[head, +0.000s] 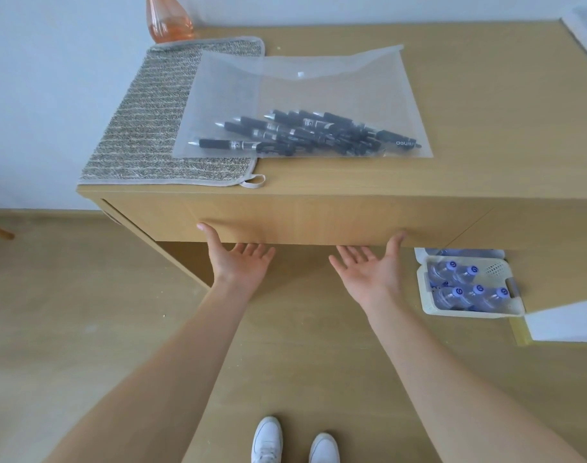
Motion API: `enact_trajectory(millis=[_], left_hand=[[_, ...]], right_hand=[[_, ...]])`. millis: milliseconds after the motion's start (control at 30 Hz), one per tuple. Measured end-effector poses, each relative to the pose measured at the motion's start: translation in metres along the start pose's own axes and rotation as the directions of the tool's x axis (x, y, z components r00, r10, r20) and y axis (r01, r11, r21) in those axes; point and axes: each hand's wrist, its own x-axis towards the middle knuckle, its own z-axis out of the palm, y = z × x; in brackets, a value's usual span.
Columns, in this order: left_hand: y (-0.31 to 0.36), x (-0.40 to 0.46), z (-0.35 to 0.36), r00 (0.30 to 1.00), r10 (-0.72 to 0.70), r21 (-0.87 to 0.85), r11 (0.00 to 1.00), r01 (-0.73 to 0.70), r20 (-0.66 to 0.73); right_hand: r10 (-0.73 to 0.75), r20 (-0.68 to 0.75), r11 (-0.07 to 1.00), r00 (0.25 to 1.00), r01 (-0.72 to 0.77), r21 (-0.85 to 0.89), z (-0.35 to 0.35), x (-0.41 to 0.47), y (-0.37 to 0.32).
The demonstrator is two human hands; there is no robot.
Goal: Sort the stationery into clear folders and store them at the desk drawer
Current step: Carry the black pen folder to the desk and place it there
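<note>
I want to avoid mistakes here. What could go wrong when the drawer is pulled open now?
1. The clear folder with black pens lies near the desk's front edge; a hard tug may slide it off.
2. Left hand and right hand hold the drawer front only from below, palms up; they may slip.

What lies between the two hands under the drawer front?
Nothing: in the head view, the left hand and right hand are both palm-up at the lower edge of the drawer front, and only bare floor in the desk's shadow shows between them.
</note>
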Motion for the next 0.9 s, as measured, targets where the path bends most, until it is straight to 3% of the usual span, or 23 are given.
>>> enact_trajectory(millis=[533,900], left_hand=[[-0.005,-0.02,-0.015,0.998,-0.006,0.139,0.99,0.016,-0.068],[-0.009,-0.05,-0.055,1.0,-0.021,0.083,0.996,0.023,-0.022]], right_hand=[[-0.04,-0.044,0.998,0.998,0.038,-0.039,-0.015,-0.017,0.008],[-0.064,-0.02,0.997,0.998,0.063,-0.035,-0.043,-0.05,0.029]])
